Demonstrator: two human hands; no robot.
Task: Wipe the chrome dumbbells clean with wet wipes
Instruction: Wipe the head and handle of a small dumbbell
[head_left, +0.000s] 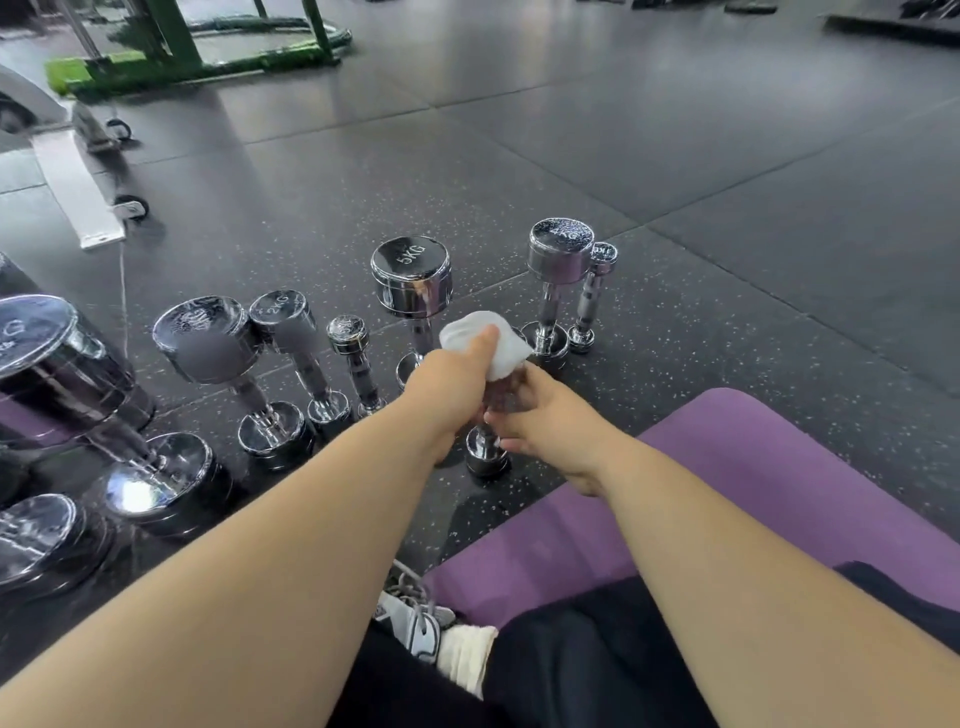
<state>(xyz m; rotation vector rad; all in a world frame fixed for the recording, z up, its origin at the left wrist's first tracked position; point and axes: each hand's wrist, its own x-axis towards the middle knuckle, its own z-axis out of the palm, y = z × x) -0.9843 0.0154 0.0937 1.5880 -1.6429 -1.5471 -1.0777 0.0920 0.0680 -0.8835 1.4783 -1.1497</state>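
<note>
The small chrome dumbbell (485, 453) stands on end on the speckled rubber floor (675, 332), its lower head just below both grips. The left grip (451, 387) is curled round a soft crumpled wet wipe (501, 345), pressing it over the upper head; the right grip (553, 418), beside it, pinches the handle. Polished and rounded, likely slick when damp, light yet dense: best steadied at the narrow handle

Your wipe (497, 347) is white, dumbbells (411, 283) mirror chrome, mat (753, 467) purple, floor (322, 208) black with pale speckles (green frame (176, 49), upper left).
</note>
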